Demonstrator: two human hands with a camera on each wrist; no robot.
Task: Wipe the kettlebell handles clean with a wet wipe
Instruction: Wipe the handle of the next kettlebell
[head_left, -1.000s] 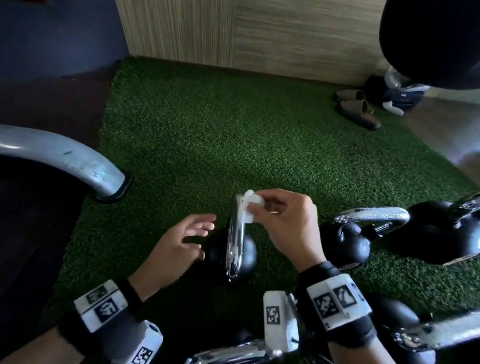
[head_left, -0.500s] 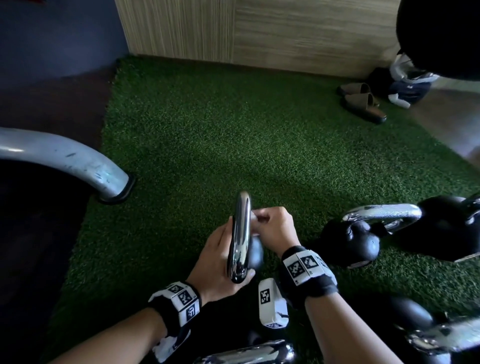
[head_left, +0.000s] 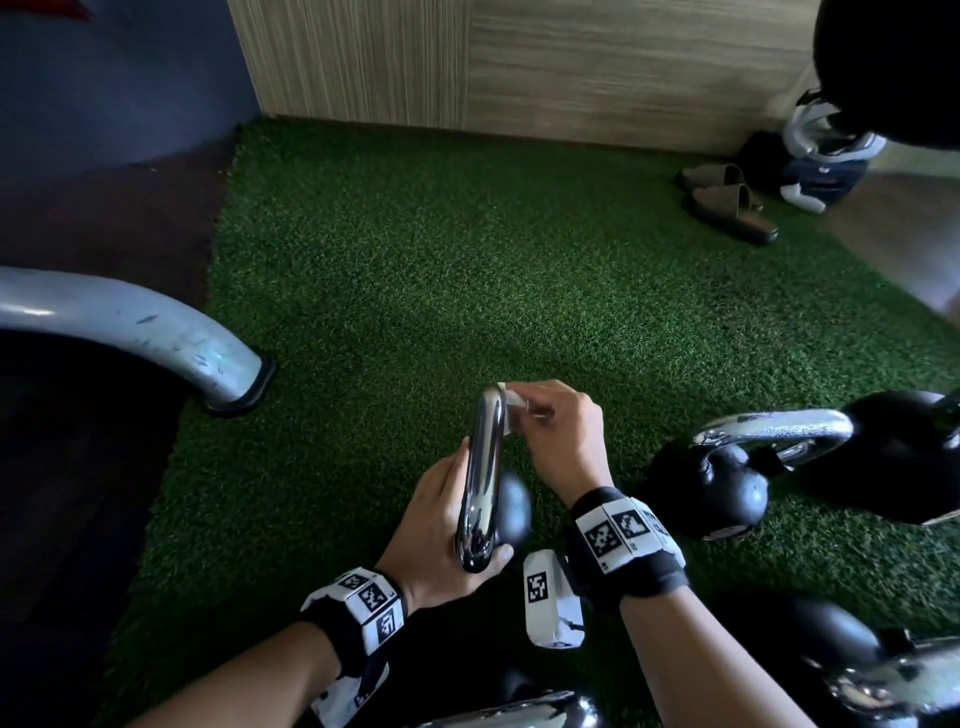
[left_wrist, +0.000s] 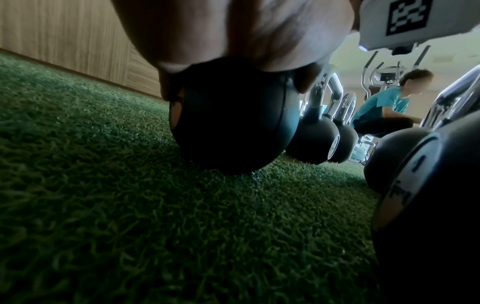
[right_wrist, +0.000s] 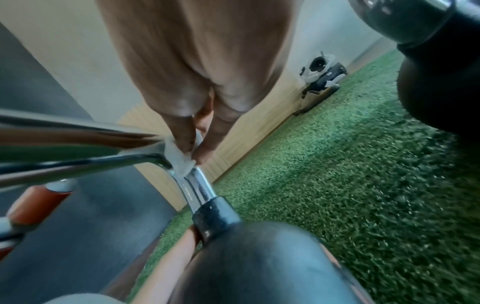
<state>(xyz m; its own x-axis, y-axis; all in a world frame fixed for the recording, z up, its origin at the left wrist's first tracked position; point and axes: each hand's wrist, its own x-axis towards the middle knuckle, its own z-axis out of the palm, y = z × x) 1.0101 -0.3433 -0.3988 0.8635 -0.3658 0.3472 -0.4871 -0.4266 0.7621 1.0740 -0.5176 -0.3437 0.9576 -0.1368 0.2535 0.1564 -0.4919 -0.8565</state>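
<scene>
A black kettlebell (head_left: 514, 506) with a chrome handle (head_left: 483, 483) stands on the green turf (head_left: 467, 260) in front of me. My left hand (head_left: 441, 525) cups its ball from the left, fingers curled round it; the left wrist view shows the ball (left_wrist: 231, 123) under that hand. My right hand (head_left: 556, 436) pinches a white wet wipe (head_left: 511, 410) against the far bend of the handle. In the right wrist view the wipe (right_wrist: 182, 158) is wrapped on the chrome bend (right_wrist: 197, 185), just above its black collar.
Two more kettlebells (head_left: 711, 488) (head_left: 893, 457) stand close on the right, with others at the lower right (head_left: 857, 665) and bottom edge (head_left: 519, 714). A grey metal tube (head_left: 156, 332) meets the floor at left. Slippers (head_left: 727, 202) lie by the wooden wall. A person (left_wrist: 384, 107) sits far off.
My left hand moved in from the left and took hold of the kettlebell's ball. My right hand dipped down beside the handle with the wipe and is back at the far bend.
</scene>
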